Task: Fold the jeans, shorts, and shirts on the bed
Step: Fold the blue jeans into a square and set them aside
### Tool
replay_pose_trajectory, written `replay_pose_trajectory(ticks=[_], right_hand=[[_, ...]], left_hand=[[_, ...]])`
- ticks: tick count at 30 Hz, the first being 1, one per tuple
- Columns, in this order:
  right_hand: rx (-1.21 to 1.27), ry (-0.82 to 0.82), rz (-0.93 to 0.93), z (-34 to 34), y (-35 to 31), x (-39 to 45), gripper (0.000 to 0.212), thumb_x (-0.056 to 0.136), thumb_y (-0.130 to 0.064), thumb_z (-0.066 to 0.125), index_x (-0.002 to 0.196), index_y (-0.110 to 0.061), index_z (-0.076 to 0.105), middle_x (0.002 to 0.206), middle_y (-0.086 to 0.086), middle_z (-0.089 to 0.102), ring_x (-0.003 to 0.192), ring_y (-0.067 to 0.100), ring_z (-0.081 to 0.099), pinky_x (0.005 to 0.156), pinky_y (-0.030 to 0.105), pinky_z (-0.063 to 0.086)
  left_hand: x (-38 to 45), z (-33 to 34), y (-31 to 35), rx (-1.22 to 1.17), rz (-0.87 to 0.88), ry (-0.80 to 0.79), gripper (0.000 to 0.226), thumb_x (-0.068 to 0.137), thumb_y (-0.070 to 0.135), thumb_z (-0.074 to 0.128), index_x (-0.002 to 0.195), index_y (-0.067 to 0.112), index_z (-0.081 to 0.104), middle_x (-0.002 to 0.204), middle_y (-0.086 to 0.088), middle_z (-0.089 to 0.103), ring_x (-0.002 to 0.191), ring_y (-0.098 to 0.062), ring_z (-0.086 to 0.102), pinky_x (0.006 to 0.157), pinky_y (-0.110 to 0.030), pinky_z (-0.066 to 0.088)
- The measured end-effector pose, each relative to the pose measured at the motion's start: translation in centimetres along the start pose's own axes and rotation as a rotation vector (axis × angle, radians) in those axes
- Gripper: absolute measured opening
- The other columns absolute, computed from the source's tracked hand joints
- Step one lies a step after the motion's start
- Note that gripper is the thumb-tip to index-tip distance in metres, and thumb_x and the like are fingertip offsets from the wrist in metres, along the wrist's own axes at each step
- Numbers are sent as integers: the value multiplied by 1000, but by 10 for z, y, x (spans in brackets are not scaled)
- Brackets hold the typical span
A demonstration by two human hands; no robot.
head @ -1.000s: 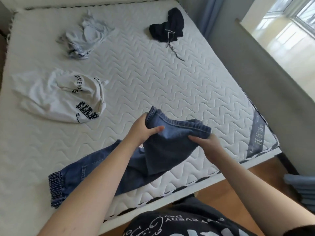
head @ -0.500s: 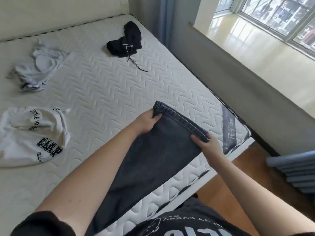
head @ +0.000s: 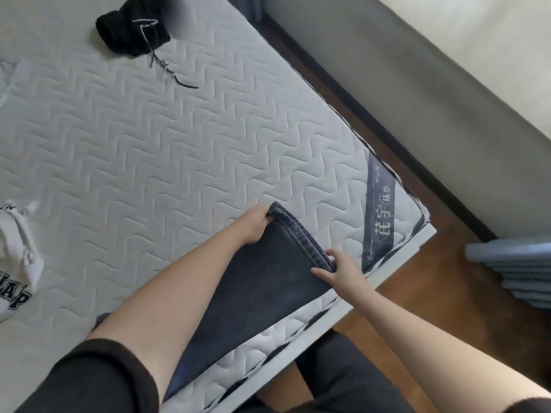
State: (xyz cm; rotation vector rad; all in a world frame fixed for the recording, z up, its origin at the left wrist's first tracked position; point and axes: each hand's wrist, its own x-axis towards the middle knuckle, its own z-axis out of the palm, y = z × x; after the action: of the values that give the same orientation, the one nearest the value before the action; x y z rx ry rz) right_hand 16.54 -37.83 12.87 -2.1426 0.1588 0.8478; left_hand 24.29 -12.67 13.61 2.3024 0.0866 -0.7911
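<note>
- bed (head: 185,150): a quilted white mattress carries all the laundry; the step in hand looks like the jeans fold, the first of several.
- jeans (head: 262,293): dark denim lies along the near edge of the bed, its hemmed end pulled taut between the two grips, the rest trailing back under the left forearm.
- white shirt (head: 15,263): unfolded, well to the left of the grips.
- black shorts (head: 131,34): bunched far beyond the grips, drawstring trailing.
- left hand (head: 253,225): pinches the far corner of the hem.
- right hand (head: 340,269): pinches the near corner; next, probably, lay the hem flat and smooth it.
</note>
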Motion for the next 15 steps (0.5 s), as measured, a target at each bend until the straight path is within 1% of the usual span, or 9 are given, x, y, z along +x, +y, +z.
replay_pose_trajectory(ticks=[3, 4, 6, 7, 8, 10, 12, 14, 15], right_hand=[[-64, 22, -34, 1, 24, 23, 37, 92, -30, 65, 127, -31, 53, 96, -15, 62, 86, 8, 59, 72, 26, 40], [-96, 26, -25, 3, 30, 31, 31, 94, -30, 62, 124, -29, 55, 93, -15, 60, 86, 11, 57, 70, 27, 38], [-149, 19, 44, 7, 42, 46, 13, 95, -35, 59, 102, -24, 59, 76, -12, 58, 76, 17, 57, 61, 32, 34], [-162, 13, 83, 8, 47, 53, 16, 95, -38, 59, 88, -24, 56, 69, -10, 54, 68, 17, 54, 56, 33, 33], [-177, 12, 109, 9, 51, 61, 26, 94, -41, 59, 77, -24, 48, 65, -8, 51, 61, 14, 49, 52, 33, 31], [-221, 12, 128, 9, 59, 79, 39, 93, -46, 59, 68, -23, 38, 61, -6, 48, 56, 10, 44, 49, 31, 28], [-246, -6, 139, 9, 64, 97, 39, 94, -49, 56, 71, -22, 40, 64, -4, 50, 58, 13, 46, 50, 33, 29], [-262, -24, 141, 13, 70, 112, 31, 97, -47, 52, 85, -19, 48, 73, -2, 56, 70, 22, 53, 57, 35, 35], [-260, -21, 147, 16, 73, 119, 26, 98, -44, 50, 94, -19, 51, 80, -1, 60, 78, 25, 56, 62, 36, 39]], left_hand=[[35, 27, -2, 17, -57, 10, 23, 102, 15, 43, 117, 6, 58, 123, -21, 61, 115, -35, 56, 91, -34, 41], [44, 36, -5, 14, -83, 27, 24, 102, 15, 43, 120, 7, 56, 124, -22, 61, 116, -36, 55, 90, -33, 40], [60, 49, -12, 0, -123, 50, 27, 102, 16, 44, 126, 9, 53, 127, -21, 59, 117, -36, 55, 85, -30, 37], [69, 53, -15, -5, -134, 49, 30, 102, 18, 45, 131, 11, 50, 130, -20, 59, 119, -36, 54, 88, -30, 38], [77, 57, -19, -8, -143, 40, 35, 102, 20, 45, 137, 13, 47, 133, -19, 57, 122, -35, 53, 93, -31, 39], [94, 62, -27, 0, -156, 30, 39, 102, 24, 45, 140, 17, 43, 133, -18, 57, 122, -35, 53, 97, -35, 40], [109, 67, -36, 65, -166, 62, 32, 102, 28, 44, 133, 20, 48, 126, -19, 61, 115, -39, 56, 89, -38, 42], [119, 72, -46, 140, -173, 121, 26, 101, 30, 43, 123, 20, 52, 117, -20, 64, 107, -42, 57, 83, -40, 41], [123, 75, -50, 161, -178, 137, 25, 100, 30, 42, 121, 20, 52, 115, -20, 64, 106, -42, 57, 82, -40, 42]])
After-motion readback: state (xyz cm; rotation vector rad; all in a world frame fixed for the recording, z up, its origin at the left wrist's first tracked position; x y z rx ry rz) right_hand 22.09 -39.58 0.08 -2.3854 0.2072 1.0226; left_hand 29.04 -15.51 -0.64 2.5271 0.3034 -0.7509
